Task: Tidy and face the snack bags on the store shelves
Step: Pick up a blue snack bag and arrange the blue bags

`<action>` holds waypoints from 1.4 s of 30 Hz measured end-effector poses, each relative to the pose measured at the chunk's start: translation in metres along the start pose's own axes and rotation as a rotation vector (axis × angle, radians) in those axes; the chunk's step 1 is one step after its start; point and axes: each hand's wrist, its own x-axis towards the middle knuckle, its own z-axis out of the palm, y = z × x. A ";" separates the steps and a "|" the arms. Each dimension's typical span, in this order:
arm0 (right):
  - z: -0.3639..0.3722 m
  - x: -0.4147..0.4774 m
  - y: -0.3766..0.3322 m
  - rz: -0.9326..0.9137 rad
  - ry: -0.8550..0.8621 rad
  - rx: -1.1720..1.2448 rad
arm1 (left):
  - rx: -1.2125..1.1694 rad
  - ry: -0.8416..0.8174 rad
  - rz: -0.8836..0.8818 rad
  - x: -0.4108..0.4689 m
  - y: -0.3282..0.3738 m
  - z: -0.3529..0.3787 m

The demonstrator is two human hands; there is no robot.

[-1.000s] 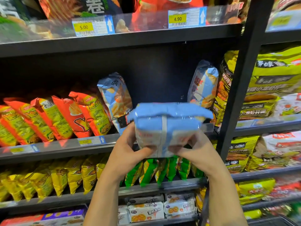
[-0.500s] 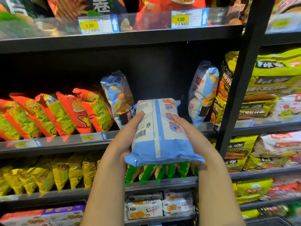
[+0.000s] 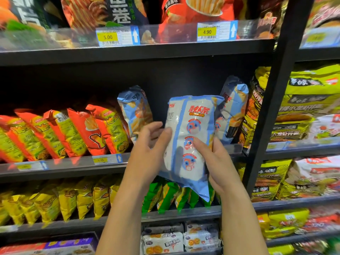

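While the left hand (image 3: 147, 157) pinches its left edge between thumb and fingers, the right hand (image 3: 219, 166) clasps the blue-and-white snack bag (image 3: 191, 129) upright from the right; just beyond the grip, matching bags (image 3: 136, 111) flank it on the middle shelf (image 3: 73, 169).

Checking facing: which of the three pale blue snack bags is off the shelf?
The middle pale blue plastic snack bag, held by the left hand and right hand; its left neighbour and right neighbour stand on the shelf.

This is a shop: black shelves (image 3: 139, 52) full of snack bags (image 3: 103, 129) stand behind the fingers (image 3: 155, 127), with yellow price tags (image 3: 107, 37) above them.
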 end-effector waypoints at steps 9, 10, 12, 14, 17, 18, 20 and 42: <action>-0.002 -0.010 -0.003 -0.179 -0.126 -0.254 | 0.074 -0.137 0.008 -0.005 -0.009 0.009; -0.003 -0.011 -0.003 -0.184 -0.124 -0.256 | 0.051 -0.136 0.013 -0.004 -0.008 0.007; -0.004 -0.013 -0.005 -0.202 -0.121 -0.248 | 0.013 -0.124 0.030 -0.002 -0.008 0.006; -0.005 -0.015 -0.004 -0.232 -0.103 -0.216 | -0.069 -0.082 0.001 -0.001 -0.011 0.003; -0.010 -0.011 -0.002 -0.251 -0.015 -0.143 | -0.267 -0.099 -0.089 -0.001 -0.013 0.001; -0.012 -0.009 0.000 -0.236 0.024 -0.138 | -0.324 -0.114 -0.115 0.000 -0.015 0.000; -0.014 -0.006 0.003 -0.143 0.039 -0.137 | -0.406 -0.137 -0.151 0.000 -0.017 -0.001; -0.022 0.020 -0.007 -0.167 0.029 -0.356 | -0.226 -0.220 -0.075 0.041 -0.020 0.021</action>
